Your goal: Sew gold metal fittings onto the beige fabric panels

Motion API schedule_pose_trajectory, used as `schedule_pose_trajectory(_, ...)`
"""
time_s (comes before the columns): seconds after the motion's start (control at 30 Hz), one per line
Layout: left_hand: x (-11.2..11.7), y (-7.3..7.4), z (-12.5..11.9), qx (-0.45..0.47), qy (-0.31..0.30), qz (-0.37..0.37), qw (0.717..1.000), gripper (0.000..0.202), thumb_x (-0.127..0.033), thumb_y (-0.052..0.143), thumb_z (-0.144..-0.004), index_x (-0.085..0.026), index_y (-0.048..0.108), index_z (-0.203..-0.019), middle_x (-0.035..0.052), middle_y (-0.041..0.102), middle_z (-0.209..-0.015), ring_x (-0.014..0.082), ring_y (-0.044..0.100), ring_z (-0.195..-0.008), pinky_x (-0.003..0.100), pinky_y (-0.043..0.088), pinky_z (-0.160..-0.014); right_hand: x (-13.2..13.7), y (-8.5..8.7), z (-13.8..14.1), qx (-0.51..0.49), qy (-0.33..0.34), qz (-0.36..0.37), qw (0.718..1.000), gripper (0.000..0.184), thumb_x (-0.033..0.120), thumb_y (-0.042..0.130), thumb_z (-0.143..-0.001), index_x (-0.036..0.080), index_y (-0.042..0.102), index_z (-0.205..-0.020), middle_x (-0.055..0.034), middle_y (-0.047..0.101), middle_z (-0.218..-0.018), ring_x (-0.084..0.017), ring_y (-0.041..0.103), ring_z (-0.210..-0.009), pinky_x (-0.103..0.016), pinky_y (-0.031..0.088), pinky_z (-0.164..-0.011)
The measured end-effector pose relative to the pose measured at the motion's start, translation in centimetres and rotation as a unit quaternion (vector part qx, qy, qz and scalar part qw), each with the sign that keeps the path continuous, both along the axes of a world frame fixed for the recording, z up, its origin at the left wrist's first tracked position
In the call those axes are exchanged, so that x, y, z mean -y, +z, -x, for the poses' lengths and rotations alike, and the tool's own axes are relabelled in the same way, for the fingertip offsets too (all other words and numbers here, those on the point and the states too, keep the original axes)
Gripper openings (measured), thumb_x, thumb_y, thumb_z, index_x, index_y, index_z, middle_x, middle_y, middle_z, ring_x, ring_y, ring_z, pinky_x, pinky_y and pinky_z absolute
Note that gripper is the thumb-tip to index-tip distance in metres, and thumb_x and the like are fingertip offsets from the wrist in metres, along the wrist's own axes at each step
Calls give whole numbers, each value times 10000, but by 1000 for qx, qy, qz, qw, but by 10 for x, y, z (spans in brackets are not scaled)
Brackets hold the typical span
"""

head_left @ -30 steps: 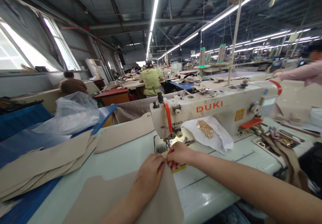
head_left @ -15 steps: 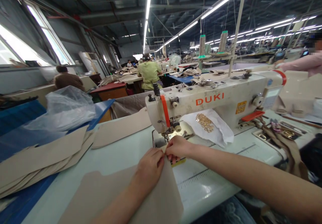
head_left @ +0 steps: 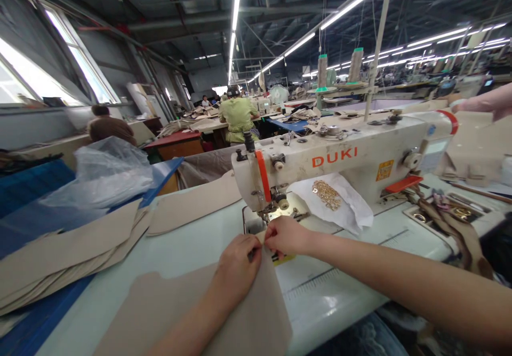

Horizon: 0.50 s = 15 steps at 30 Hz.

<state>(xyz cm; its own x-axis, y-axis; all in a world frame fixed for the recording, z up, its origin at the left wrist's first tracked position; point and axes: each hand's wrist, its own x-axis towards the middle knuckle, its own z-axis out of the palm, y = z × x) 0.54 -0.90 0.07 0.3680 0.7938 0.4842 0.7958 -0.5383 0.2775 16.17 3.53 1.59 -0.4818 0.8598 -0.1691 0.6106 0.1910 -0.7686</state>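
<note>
Beige sheet [head_left: 160,300] lying on table [head_left: 194,241]; left hand [head_left: 239,257] gripping sheet's far edge, palm down; right hand [head_left: 286,236] pinching same edge just beside, fingertips partly hidden, both near sewing machine [head_left: 336,156]; step likely calling for holding sheet flat, edge straight, fingers clear of machine
</note>
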Motion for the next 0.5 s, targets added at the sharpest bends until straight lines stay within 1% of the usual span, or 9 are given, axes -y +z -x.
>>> schedule_pose_trajectory(0.07, 0, 0, 0, -1, 2, -7, 1000, 170, -67, 486, -722, -196, 576, -656, 30, 648, -724, 183, 614, -713, 284, 503, -656, 10, -1, -13, 10, 10, -80, 997, 113, 93, 554, -719, 150, 634, -775, -17, 649, -703, -182, 629, -714, -261, 462, -655)
schedule_pose_trajectory(0.1, 0, -1, 0, 0, 1, -10, 1000, 168, -67, 488, -721, -196, 573, -654, 29, 647, -722, 184, 613, -712, 285, 503, -656, 15, -2, -20, 17, 30, -118, 992, 122, 95, 570, -730, 159, 639, -806, -30, 659, -779, -196, 615, -801, -284, 447, -729)
schedule_pose_trajectory(0.17, -1, -2, 0, 5, -5, -18, 1000, 167, -71, 485, -725, -197, 566, -651, 28, 645, -718, 184, 612, -714, 287, 505, -660, 27, -3, -35, 43, 115, -209, 970, 106, 96, 565, -780, 161, 643, -807, -53, 653, -881, -208, 570, -907, -310, 407, -823)
schedule_pose_trajectory(0.23, -2, -4, 0, 12, -13, -28, 999, 167, -76, 477, -732, -196, 558, -649, 30, 643, -719, 184, 610, -719, 291, 507, -668, 36, -4, -47, 99, 232, -348, 903, 115, 125, 524, -857, 152, 637, -862, -64, 638, -899, -203, 539, -910, -310, 401, -823)
schedule_pose_trajectory(0.27, -2, -5, 0, 15, -15, -33, 999, 167, -77, 474, -736, -194, 556, -649, 31, 642, -718, 183, 609, -720, 293, 506, -672, 40, -4, -51, 122, 269, -404, 866, 127, 144, 502, -887, 148, 628, -902, -62, 632, -901, -199, 528, -900, -305, 405, -812)
schedule_pose_trajectory(0.3, -2, -6, 0, 17, -17, -36, 999, 168, -76, 470, -738, -193, 554, -652, 31, 641, -719, 183, 608, -723, 296, 506, -677, 42, -5, -53, 139, 289, -446, 836, 138, 161, 484, -907, 147, 616, -942, -57, 626, -907, -194, 519, -892, -300, 409, -801)
schedule_pose_trajectory(0.33, -2, -7, 0, 19, -18, -38, 999, 168, -76, 469, -741, -192, 554, -654, 30, 639, -718, 182, 606, -722, 298, 504, -678, 43, -6, -54, 148, 290, -469, 821, 143, 173, 474, -919, 148, 604, -971, -50, 621, -919, -190, 511, -892, -296, 410, -800)
schedule_pose_trajectory(0.37, -2, -7, 0, 20, -18, -38, 999, 170, -76, 467, -745, -192, 554, -657, 29, 638, -718, 180, 604, -719, 299, 502, -678, 43, -7, -53, 152, 285, -482, 815, 142, 182, 473, -923, 151, 595, -988, -44, 618, -933, -185, 507, -895, -292, 410, -804)
schedule_pose_trajectory(0.5, -1, -7, 1, 16, -20, -35, 999, 181, -83, 462, -767, -190, 554, -654, 25, 627, -700, 176, 598, -700, 295, 497, -653, 38, -17, -43, 138, 261, -505, 811, 115, 209, 483, -926, 160, 580, -964, -34, 615, -911, -171, 507, -890, -292, 407, -815)
